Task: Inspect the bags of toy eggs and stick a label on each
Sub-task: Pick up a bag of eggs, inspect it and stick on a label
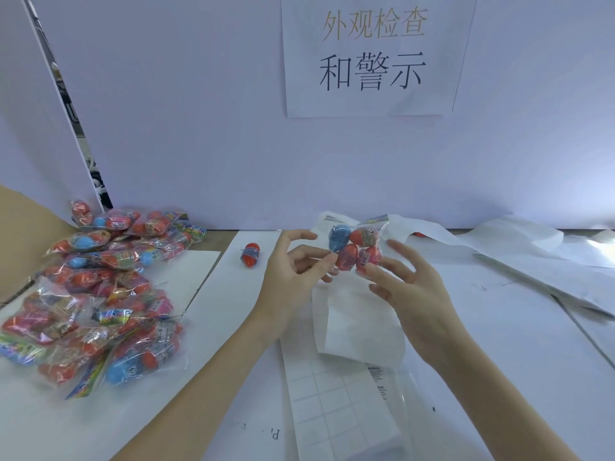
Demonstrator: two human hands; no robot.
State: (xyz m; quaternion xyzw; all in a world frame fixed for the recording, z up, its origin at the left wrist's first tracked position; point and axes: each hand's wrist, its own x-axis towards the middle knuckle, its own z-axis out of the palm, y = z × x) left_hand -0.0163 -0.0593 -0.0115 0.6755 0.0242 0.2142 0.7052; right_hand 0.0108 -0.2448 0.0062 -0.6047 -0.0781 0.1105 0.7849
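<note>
The person holds one clear bag of toy eggs (pixel 357 249) up above the table (pixel 499 344), between both hands. The bag has one blue egg and three red or pink eggs inside. The left hand (pixel 293 271) pinches the left edge of the bag with thumb and curled fingers. The right hand (pixel 409 281) is on the right side of the bag; its fingers are spread, and the thumb tip touches the lower part of the bag. Under the hands lies a label sheet (pixel 336 400) with many empty squares and a few warning labels at its right side. A pile of egg bags (pixel 100 294) lies at the left. One loose red egg (pixel 250 255) lies on the paper near the left hand.
</note>
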